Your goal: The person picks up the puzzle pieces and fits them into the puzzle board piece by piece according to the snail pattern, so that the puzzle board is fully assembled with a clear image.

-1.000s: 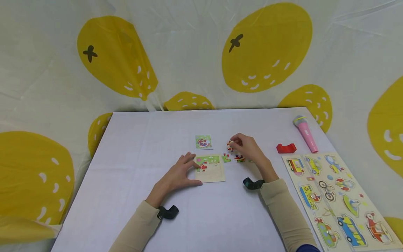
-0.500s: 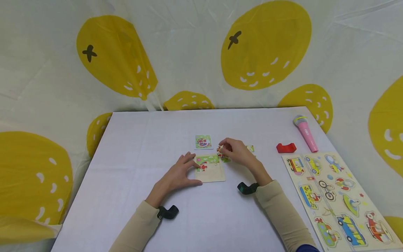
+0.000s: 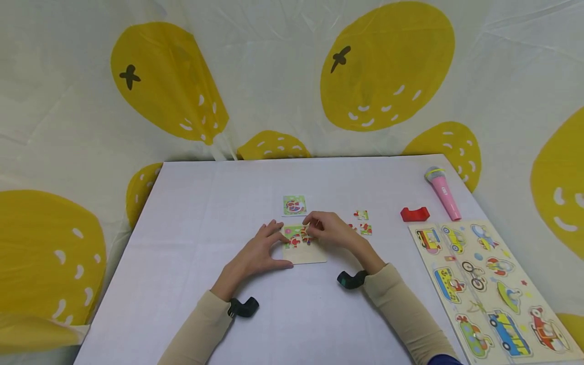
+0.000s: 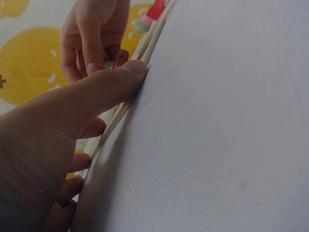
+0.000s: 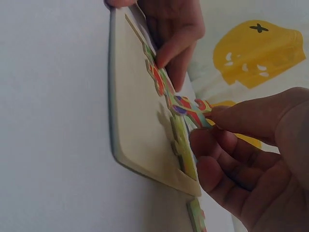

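Note:
A small wooden puzzle board (image 3: 304,257) lies on the table, its far rows partly filled with green and red pieces. My left hand (image 3: 260,252) rests at its left side, fingers spread. Its thumb (image 4: 130,68) lies along the near edge, and the index finger (image 5: 178,46) touches a fitted red piece (image 5: 155,77). Between thumb and fingertips my right hand (image 3: 335,233) pinches a red, blue and green puzzle piece (image 5: 190,110), tilted close over the board beside the fitted pieces. The right fingers partly hide that piece in the head view.
Loose puzzle pieces (image 3: 366,229) lie right of the right hand, one partly hidden by it. Behind the board is a picture card (image 3: 294,205). Farther right are a red block (image 3: 414,215), a pink toy microphone (image 3: 443,195) and a large vehicle puzzle board (image 3: 493,289).
My right hand has moved left from the loose pieces to over the board, carrying a puzzle piece, and uncovered other pieces on the right. The left hand has stayed in place.

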Tool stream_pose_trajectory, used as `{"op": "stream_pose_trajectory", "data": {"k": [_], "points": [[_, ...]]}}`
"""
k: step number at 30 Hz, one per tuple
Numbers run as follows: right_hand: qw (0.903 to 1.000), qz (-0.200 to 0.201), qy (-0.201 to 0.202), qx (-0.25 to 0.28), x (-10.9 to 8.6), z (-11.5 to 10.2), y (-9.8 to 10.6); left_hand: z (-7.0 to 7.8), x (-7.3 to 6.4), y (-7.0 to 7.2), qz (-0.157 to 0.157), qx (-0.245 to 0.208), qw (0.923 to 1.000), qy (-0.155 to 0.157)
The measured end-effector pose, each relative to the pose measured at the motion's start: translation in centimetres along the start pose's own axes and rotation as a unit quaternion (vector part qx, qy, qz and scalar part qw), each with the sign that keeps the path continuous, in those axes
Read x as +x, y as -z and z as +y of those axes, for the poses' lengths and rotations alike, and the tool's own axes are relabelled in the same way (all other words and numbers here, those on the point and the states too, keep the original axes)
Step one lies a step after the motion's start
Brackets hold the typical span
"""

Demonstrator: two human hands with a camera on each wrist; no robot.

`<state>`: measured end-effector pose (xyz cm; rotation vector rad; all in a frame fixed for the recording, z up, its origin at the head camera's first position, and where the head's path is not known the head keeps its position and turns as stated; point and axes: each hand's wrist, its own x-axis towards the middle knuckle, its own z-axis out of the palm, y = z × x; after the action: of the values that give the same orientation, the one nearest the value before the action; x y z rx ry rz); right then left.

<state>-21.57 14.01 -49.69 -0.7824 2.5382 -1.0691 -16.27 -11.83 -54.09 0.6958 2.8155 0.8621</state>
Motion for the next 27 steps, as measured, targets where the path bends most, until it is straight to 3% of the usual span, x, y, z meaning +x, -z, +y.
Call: {"op": "stream_pose_trajectory", "data": {"k": [6, 22, 27], "points": [[0.9998, -0.019, -0.001, -0.005, 0.2, -0.2, -0.9, 0.0, 0.0, 0.1, -0.001, -0.003, 1.0, 0.004], [0.9983, 0.002, 0.005, -0.057, 0.1, -0.2, -2.0, 0.0, 0.0, 0.1, 0.002, 0.001, 1.0, 0.002], [0.9959, -0.01, 0.029, -0.085, -0.1, -0.4, -1.8, 0.2, 0.0, 0.2, -0.002, -0.001, 1.0, 0.0]]}}
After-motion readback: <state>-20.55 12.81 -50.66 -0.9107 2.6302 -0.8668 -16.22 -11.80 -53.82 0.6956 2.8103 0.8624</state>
